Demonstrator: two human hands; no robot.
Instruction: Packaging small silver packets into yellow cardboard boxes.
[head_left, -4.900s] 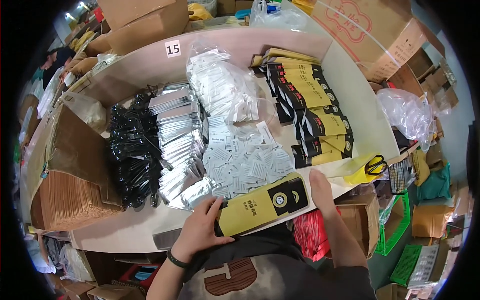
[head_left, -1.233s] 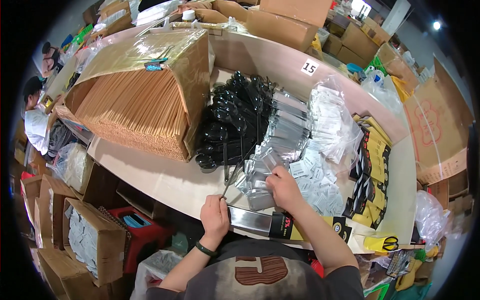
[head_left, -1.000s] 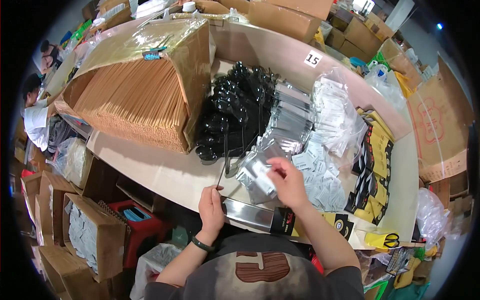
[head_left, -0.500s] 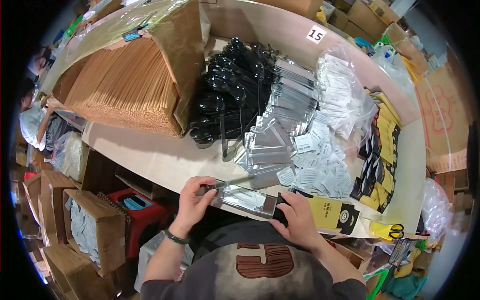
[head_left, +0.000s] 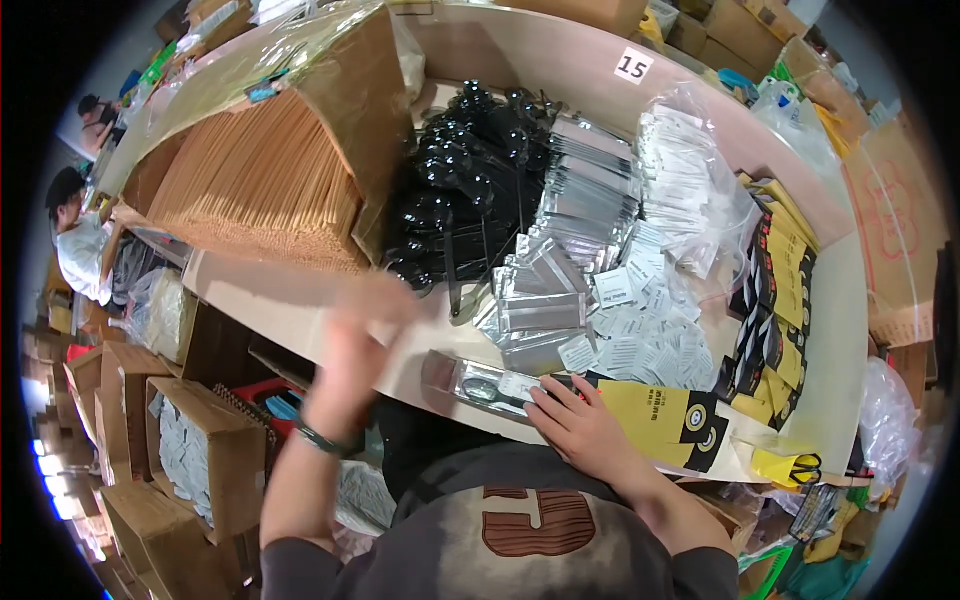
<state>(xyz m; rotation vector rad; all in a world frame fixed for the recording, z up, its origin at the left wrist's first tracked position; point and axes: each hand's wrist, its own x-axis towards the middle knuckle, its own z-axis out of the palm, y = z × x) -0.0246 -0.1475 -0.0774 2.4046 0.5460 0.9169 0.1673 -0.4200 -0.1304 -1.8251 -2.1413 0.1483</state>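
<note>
My left hand (head_left: 365, 345) is raised over the table's front left part, smeared by motion, so its fingers do not show clearly. My right hand (head_left: 578, 425) lies with fingers stretched out over the right end of a clear plastic pouch (head_left: 455, 382). Inside the pouch show a black spoon (head_left: 482, 390) and a white packet. Under and beside my right palm lie yellow-and-black printed sleeves (head_left: 650, 415). Behind the pouch are flat silver-edged packets (head_left: 540, 312) and a spread of small white packets (head_left: 650, 340).
An open carton of tightly stacked tan slim pieces (head_left: 270, 190) stands at the back left. Beside it is a heap of black plastic spoons (head_left: 465, 170). More yellow-and-black sleeves (head_left: 785, 270) line the right wall (head_left: 840, 300). Another person (head_left: 85, 240) sits at far left.
My left hand has let go of the pouch's left end and moved up and left. My right hand has shifted left onto the pouch, its fingers now stretched out.
</note>
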